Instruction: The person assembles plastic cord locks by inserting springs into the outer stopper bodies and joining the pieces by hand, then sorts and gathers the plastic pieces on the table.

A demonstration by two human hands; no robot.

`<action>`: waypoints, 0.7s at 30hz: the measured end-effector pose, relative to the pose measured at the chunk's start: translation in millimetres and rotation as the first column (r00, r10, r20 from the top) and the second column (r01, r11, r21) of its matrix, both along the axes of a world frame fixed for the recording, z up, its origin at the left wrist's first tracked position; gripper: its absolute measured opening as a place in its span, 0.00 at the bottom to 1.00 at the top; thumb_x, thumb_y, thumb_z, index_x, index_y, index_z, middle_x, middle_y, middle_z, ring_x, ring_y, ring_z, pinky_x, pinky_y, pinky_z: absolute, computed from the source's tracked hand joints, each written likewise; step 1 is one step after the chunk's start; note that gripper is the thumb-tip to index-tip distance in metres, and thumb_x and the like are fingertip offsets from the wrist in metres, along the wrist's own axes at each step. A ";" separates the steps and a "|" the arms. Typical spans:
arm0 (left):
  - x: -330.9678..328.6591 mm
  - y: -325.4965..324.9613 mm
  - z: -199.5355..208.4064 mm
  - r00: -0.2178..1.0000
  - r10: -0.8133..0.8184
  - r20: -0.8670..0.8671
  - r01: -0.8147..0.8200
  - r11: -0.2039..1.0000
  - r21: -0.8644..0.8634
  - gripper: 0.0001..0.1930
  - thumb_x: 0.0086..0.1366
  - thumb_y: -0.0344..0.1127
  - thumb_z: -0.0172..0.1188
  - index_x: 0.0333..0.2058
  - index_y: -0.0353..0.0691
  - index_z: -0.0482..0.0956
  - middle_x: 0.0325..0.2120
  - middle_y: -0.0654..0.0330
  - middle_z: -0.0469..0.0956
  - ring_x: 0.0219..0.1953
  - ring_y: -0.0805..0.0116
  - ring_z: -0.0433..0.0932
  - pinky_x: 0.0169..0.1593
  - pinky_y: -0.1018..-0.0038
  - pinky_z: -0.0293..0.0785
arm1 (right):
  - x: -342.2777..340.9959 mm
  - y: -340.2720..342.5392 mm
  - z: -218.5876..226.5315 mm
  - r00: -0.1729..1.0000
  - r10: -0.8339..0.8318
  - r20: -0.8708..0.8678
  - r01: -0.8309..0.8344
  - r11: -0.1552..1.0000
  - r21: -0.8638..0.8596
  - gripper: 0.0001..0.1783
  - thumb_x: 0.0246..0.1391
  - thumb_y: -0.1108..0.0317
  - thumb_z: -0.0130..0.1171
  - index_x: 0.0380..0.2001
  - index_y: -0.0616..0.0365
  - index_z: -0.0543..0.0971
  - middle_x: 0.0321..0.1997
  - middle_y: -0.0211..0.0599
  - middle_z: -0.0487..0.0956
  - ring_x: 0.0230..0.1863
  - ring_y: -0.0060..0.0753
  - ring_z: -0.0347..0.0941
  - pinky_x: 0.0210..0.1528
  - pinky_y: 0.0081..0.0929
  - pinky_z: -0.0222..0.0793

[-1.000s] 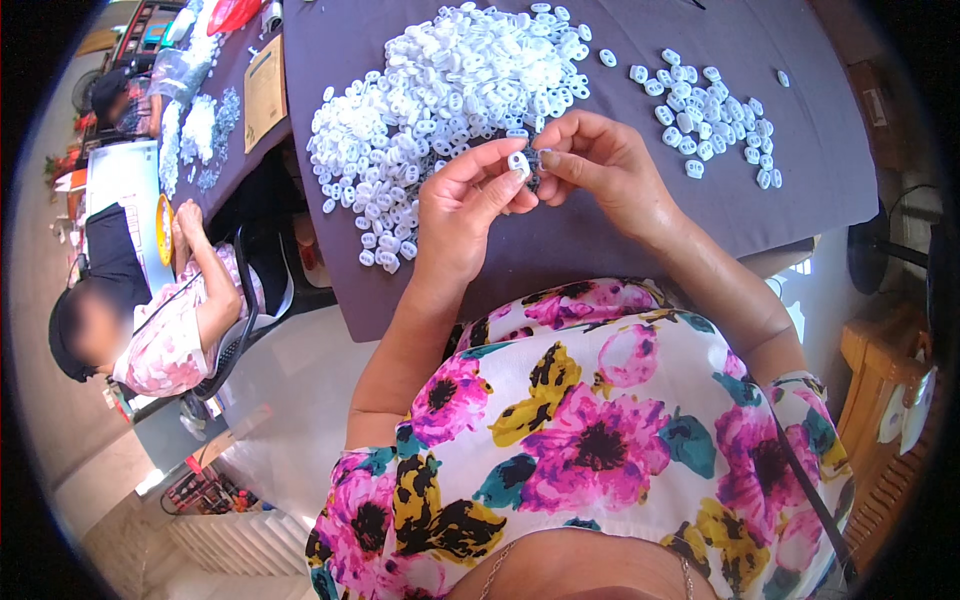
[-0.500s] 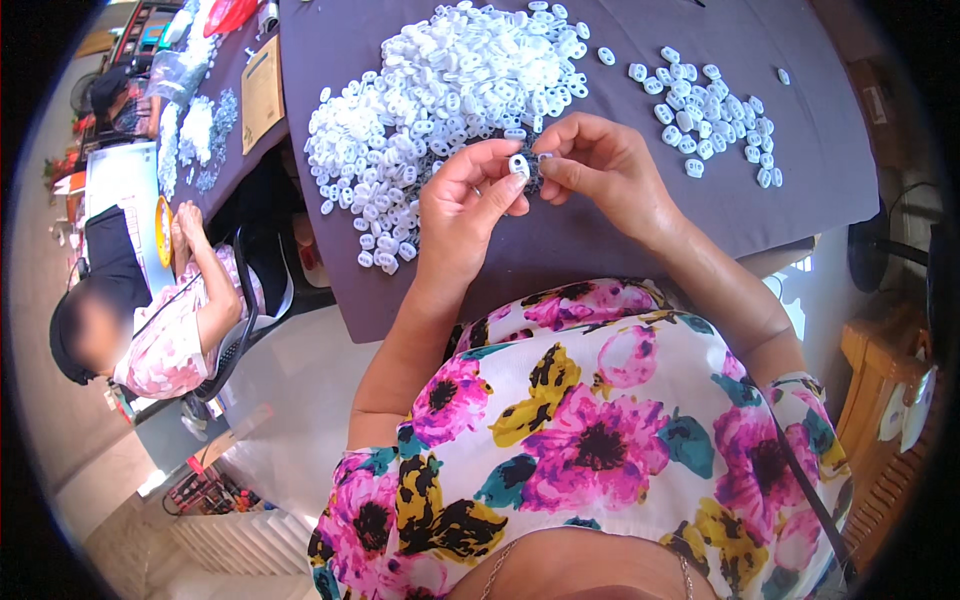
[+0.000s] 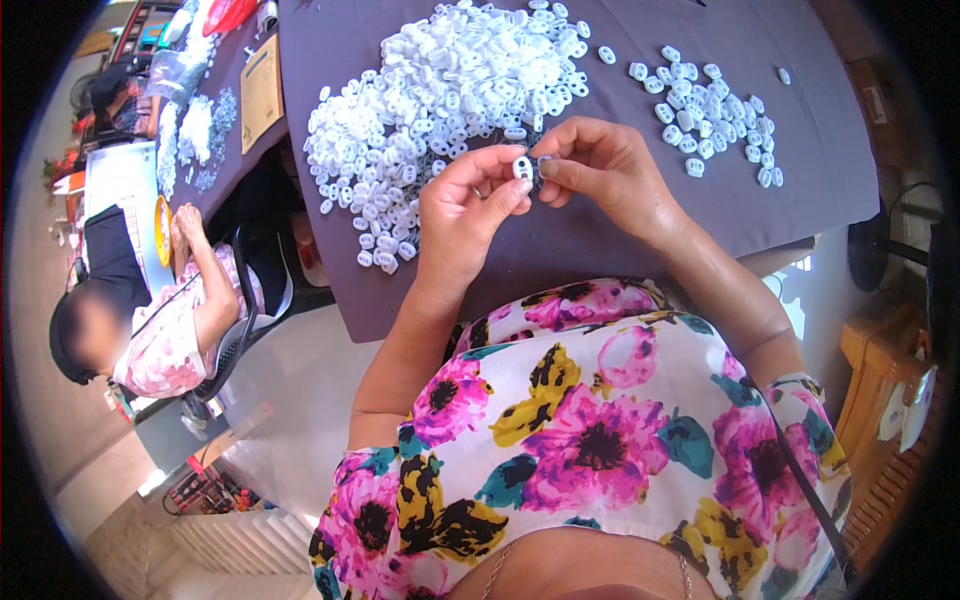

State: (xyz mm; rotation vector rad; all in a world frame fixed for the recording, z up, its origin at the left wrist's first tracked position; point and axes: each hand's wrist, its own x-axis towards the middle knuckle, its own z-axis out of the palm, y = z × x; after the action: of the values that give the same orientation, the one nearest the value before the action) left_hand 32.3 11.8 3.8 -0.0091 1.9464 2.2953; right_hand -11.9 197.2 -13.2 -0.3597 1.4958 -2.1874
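Observation:
Between the thumb and fingers of my left hand [image 3: 468,200] is a small white oval two-hole piece [image 3: 522,168], tilted so that its holes show. My right hand [image 3: 612,178] is closed in a pinch right beside it, thumb against fingertips. Whatever the right fingers hold is too small and too covered to name. Behind my hands spreads a large heap of similar white two-hole pieces [image 3: 480,60]. Small dark grey parts [image 3: 440,145] lie at the near side of this heap, partly hidden by my hands.
Off to the right lies a smaller scattered group of white pieces [image 3: 705,115] on the dark tablecloth [image 3: 800,180]. To the left, another person [image 3: 190,310] sits at a second table, hands together near a yellow round tray [image 3: 163,230]. A brown cardboard sheet [image 3: 262,95] and a wooden stool [image 3: 885,370] are visible.
The white piece in my left fingers has turned and shifted very slightly to the right. Both hands stay in nearly the same place.

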 end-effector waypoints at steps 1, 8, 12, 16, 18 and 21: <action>0.2 0.2 -0.1 1.000 -0.006 -0.010 0.006 1.000 -0.001 0.13 0.61 0.25 0.59 0.45 0.31 0.76 0.34 0.61 0.78 0.32 0.78 0.77 0.39 0.80 0.76 | 0.2 0.0 -0.1 1.000 0.000 0.000 0.000 1.000 0.000 0.07 0.56 0.75 0.56 0.39 0.65 0.77 0.31 0.33 0.79 0.29 0.20 0.75 0.32 0.18 0.74; 0.9 -1.1 -1.0 1.000 0.019 -0.019 -0.020 1.000 -0.020 0.13 0.60 0.23 0.59 0.44 0.31 0.76 0.34 0.61 0.79 0.33 0.78 0.77 0.38 0.81 0.77 | 1.1 -1.2 1.0 1.000 0.002 0.029 -0.002 1.000 -0.002 0.07 0.57 0.76 0.55 0.39 0.65 0.76 0.31 0.34 0.79 0.29 0.20 0.76 0.33 0.18 0.74; 1.1 -0.8 1.3 1.000 0.017 -0.007 -0.017 1.000 -0.021 0.12 0.60 0.23 0.59 0.44 0.31 0.77 0.34 0.61 0.79 0.33 0.78 0.77 0.38 0.81 0.77 | 0.1 0.1 -1.5 1.000 0.016 0.021 -0.015 0.999 -0.033 0.07 0.57 0.76 0.54 0.39 0.65 0.76 0.31 0.34 0.78 0.30 0.21 0.76 0.33 0.19 0.75; 2.0 -0.9 2.8 1.000 0.006 -0.001 -0.006 1.000 -0.014 0.12 0.60 0.22 0.59 0.44 0.31 0.77 0.34 0.60 0.79 0.34 0.77 0.78 0.40 0.80 0.78 | -0.9 1.8 -0.7 0.999 0.034 0.013 -0.033 0.999 -0.026 0.06 0.57 0.77 0.55 0.38 0.65 0.75 0.31 0.34 0.78 0.30 0.21 0.76 0.33 0.18 0.74; 2.2 -0.2 3.3 1.000 0.008 0.005 -0.008 1.000 -0.011 0.12 0.60 0.23 0.59 0.44 0.31 0.77 0.35 0.60 0.79 0.34 0.76 0.78 0.40 0.80 0.78 | -0.9 1.8 -0.7 0.999 0.035 0.020 -0.034 0.999 -0.035 0.05 0.56 0.77 0.56 0.37 0.65 0.75 0.31 0.34 0.78 0.29 0.21 0.76 0.33 0.18 0.74; 2.9 0.2 3.0 1.000 0.005 0.016 -0.005 1.000 -0.010 0.12 0.60 0.23 0.60 0.44 0.30 0.77 0.35 0.59 0.79 0.34 0.76 0.78 0.41 0.79 0.78 | 0.0 0.1 2.1 0.998 0.050 0.043 -0.048 0.998 -0.045 0.05 0.56 0.77 0.56 0.36 0.65 0.75 0.31 0.35 0.79 0.29 0.21 0.76 0.32 0.17 0.74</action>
State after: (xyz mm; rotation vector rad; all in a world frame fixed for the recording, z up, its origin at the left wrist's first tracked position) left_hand 35.1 12.0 6.8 -0.0326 1.9523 2.2813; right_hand -11.9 197.3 -11.2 -0.3566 1.4030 -2.1782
